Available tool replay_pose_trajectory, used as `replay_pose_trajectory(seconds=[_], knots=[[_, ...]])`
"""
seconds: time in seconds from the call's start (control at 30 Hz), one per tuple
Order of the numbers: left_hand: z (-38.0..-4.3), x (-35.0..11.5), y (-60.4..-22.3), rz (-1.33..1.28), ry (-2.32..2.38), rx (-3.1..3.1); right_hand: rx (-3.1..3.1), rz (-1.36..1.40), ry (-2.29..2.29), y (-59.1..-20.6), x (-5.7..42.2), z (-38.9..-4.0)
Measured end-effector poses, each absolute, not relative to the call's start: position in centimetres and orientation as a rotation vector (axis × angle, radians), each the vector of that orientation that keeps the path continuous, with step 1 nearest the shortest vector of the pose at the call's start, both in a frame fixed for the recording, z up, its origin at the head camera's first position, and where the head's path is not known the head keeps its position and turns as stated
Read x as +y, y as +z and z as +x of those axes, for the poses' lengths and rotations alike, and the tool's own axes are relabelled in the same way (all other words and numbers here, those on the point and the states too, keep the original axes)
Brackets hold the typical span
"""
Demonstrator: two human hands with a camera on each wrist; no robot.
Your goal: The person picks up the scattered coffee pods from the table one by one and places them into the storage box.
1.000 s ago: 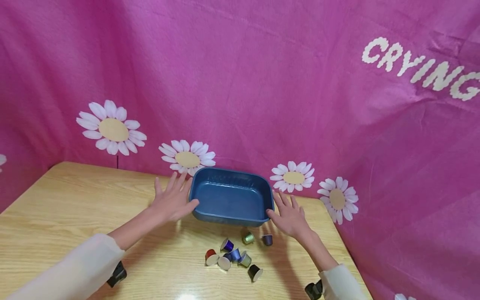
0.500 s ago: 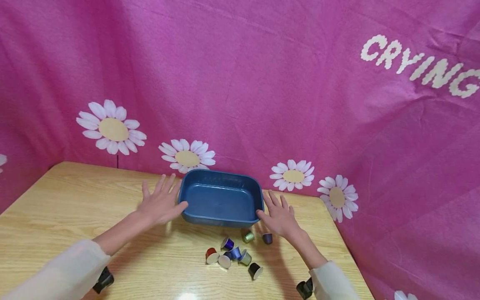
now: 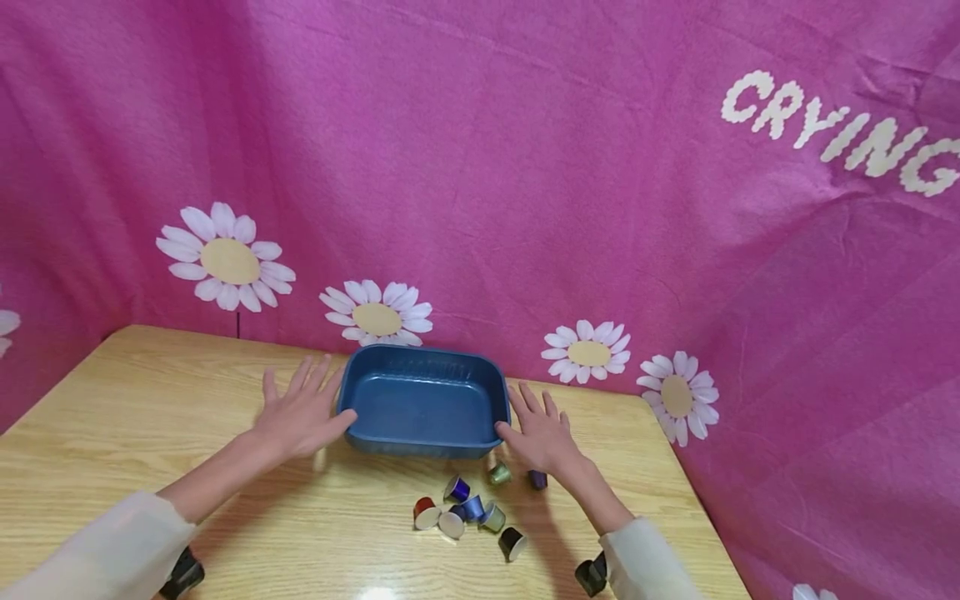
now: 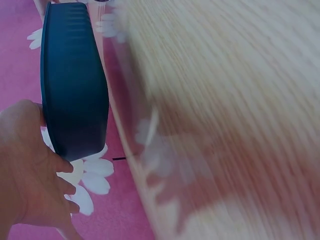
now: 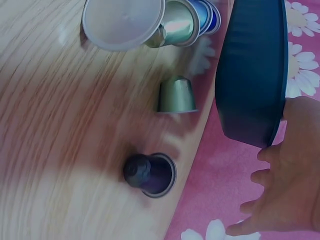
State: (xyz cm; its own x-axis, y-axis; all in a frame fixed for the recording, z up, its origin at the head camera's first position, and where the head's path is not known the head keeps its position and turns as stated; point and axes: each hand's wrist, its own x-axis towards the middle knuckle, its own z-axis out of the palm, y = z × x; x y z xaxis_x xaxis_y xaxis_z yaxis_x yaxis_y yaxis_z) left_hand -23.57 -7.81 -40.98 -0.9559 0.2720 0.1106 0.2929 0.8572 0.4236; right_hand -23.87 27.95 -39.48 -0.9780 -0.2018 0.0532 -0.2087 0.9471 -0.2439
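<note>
A dark blue rectangular basin (image 3: 423, 408) is held level between my two hands at the far side of the wooden table, close to the pink cloth. My left hand (image 3: 300, 417) presses its left end with spread, straight fingers, the thumb at the rim. On the opposite end, my right hand (image 3: 542, 435) presses likewise, thumb at the near right corner. In the right wrist view the basin's wall (image 5: 250, 75) stands apart from the tabletop. In front of it lie several coffee capsules, among them a red one (image 3: 423, 510), a black one (image 3: 513, 542) and a green one (image 3: 498, 474).
A purple capsule (image 3: 537, 479) lies partly behind my right wrist. The wooden table (image 3: 150, 400) extends to both sides. A pink cloth (image 3: 480, 167) with printed daisies hangs right behind its far edge.
Both hands have moved left together with the basin between them, and slightly nearer. The capsules have stayed in place.
</note>
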Motion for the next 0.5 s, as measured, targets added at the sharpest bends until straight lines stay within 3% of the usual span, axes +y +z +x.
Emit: replay_pose_trajectory(seconds=[0.5], knots=[[-23.3,-9.0,-42.2,-0.439,-0.688,-3.000,-3.113,0.348,0.412,-40.6,26.6,-24.0]])
